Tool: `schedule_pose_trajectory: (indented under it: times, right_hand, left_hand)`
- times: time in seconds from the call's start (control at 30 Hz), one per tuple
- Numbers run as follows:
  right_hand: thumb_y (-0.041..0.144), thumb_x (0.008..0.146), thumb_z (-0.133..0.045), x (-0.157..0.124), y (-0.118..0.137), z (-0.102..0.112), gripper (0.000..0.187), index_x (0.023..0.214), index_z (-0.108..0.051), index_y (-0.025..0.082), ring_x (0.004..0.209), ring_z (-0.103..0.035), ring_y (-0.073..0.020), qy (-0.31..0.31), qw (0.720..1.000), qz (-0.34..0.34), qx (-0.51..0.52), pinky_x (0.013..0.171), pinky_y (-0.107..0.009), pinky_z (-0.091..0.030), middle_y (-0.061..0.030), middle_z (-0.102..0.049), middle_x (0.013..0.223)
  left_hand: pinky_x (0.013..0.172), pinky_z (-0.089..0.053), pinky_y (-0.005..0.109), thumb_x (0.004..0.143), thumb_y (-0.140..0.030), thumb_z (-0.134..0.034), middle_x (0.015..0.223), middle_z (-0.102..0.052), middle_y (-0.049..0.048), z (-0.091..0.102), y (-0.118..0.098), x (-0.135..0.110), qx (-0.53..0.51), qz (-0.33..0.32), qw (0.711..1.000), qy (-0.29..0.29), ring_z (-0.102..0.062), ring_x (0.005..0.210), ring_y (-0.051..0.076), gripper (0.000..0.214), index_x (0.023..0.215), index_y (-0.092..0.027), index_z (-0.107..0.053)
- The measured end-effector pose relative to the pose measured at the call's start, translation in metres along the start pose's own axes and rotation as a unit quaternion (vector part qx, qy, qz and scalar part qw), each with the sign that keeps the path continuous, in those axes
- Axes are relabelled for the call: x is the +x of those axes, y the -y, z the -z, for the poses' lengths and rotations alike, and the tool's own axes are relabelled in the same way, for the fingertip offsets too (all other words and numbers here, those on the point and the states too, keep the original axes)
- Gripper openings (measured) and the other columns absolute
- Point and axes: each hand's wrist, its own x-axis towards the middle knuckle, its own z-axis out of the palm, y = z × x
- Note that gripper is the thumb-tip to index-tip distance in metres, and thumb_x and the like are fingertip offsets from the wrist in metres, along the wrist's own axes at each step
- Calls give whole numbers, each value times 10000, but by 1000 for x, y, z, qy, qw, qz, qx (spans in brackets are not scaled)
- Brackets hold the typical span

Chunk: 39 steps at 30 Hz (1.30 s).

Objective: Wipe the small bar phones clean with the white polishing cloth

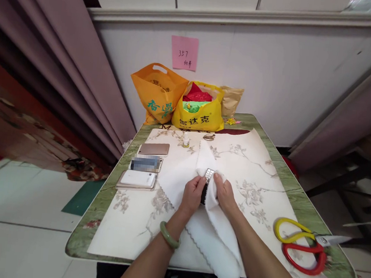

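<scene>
My left hand (192,193), with a green bangle on its wrist, is closed round a small keypad phone (208,177) held upright over the middle of the table. My right hand (224,194) is closed on a white cloth (219,229) and presses it against the phone's right side. The cloth hangs from my right hand down toward the table's near edge. Only the phone's top keys and dark edge show between my hands.
Three phones (143,163) lie in a column at the left of the floral table cover (260,181). A small bottle (186,140) stands further back. Two pairs of scissors (302,248) lie at the right. Orange and yellow bags (179,99) stand against the wall.
</scene>
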Motion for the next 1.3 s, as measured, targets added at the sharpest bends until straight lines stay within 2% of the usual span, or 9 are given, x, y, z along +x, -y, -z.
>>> schedule_pose_trajectory:
  times: [0.13,0.27,0.4,0.57,0.7,0.83,0.93,1.07,1.3]
  right_hand:
    - [513,941,-369,-2,2,-3,385,874,-614,225,737,-597,-199,67,991,63,-97,713,-276,-413,-21,-656,775]
    - [476,930,-402,-5,5,-3,321,799,-565,232,644,-555,-174,124,971,94,-180,641,-261,-365,-5,-607,708]
    - [482,894,-473,-6,5,-2,304,739,-521,225,587,-496,-146,125,971,98,-179,595,-243,-336,24,-540,636]
    - [572,871,-480,-3,1,-1,398,756,-566,200,645,-521,-156,24,999,39,3,631,-247,-414,13,-575,653]
    - [684,791,-515,0,-1,0,541,831,-638,159,674,-586,-215,-61,987,-41,140,608,-303,-471,-39,-642,660]
    - [714,757,-535,2,-2,2,588,875,-660,152,646,-609,-234,-85,977,-69,182,580,-325,-496,-44,-637,604]
    - [717,746,-544,2,-3,3,600,887,-663,146,631,-613,-227,-80,978,-67,180,556,-317,-498,-41,-643,601]
    - [700,748,-558,2,-4,4,581,860,-663,140,562,-594,-207,-26,982,-77,168,502,-304,-478,-32,-636,577]
    - [699,798,-494,-1,-2,5,576,817,-671,151,596,-614,-223,3,990,-64,126,520,-300,-479,-39,-628,550]
  left_hand:
    - [626,-375,242,872,-524,-472,654,-481,-27,-5,1,3,-15,1,995,-94,-424,640,128,377,706,-188,-508]
    - [635,-392,249,872,-550,-446,652,-491,-25,-11,2,10,-29,21,983,-182,-441,644,132,399,698,-195,-503]
    - [624,-400,246,869,-556,-448,654,-496,-24,-13,3,14,-54,29,975,-213,-445,637,124,403,712,-190,-506]
    - [474,-351,222,813,-540,-569,539,-480,-56,-7,1,10,-158,53,979,-118,-423,472,89,368,734,-184,-516]
    - [399,-303,228,756,-497,-662,488,-538,-12,4,-2,3,-130,85,988,18,-430,389,88,376,656,-146,-568]
    - [428,-363,232,699,-462,-734,486,-559,7,14,-10,0,-87,71,985,131,-486,426,107,360,632,-134,-602]
    - [449,-423,251,723,-575,-666,567,-630,66,22,-14,2,-105,95,972,187,-536,448,132,465,690,-111,-649]
    - [443,-455,273,798,-762,-357,597,-653,131,27,-14,6,-158,153,955,201,-571,446,157,747,699,-88,-661]
    - [313,-286,198,778,-638,-561,502,-601,47,20,-10,9,-135,183,966,124,-464,328,92,537,707,-109,-627]
